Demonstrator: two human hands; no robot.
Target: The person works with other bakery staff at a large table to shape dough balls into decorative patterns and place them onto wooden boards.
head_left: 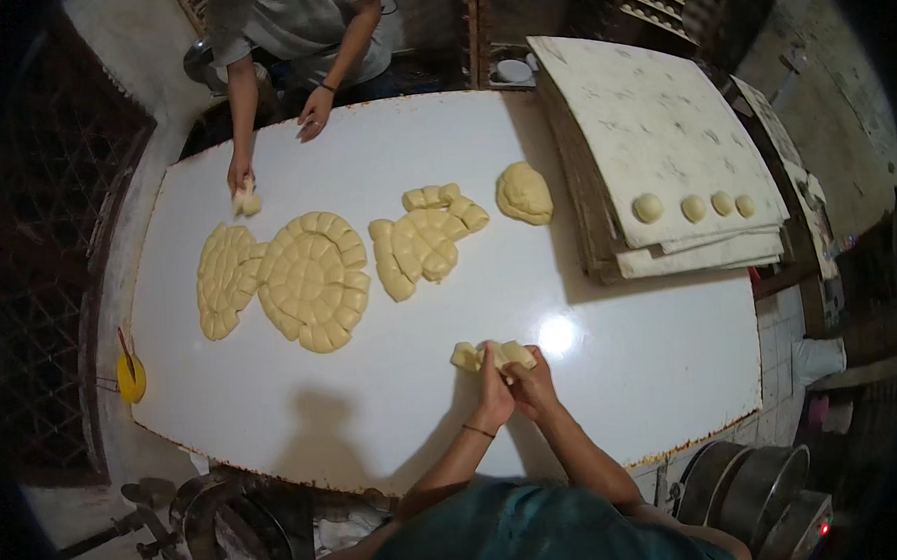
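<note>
Gripping pale dough (517, 354), exposed past fingertips, between curled fingers of left hand (490, 390) and right hand (535, 386), over white table (643, 382); facing dough lump (525, 194) beyond fingers, scored dough round (313, 276) to their left, board stack (652, 121) ahead to right

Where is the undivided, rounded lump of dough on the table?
In the head view, the lump of dough lies right of centre, between the segmented dough and the stack of boards on its right.
</note>
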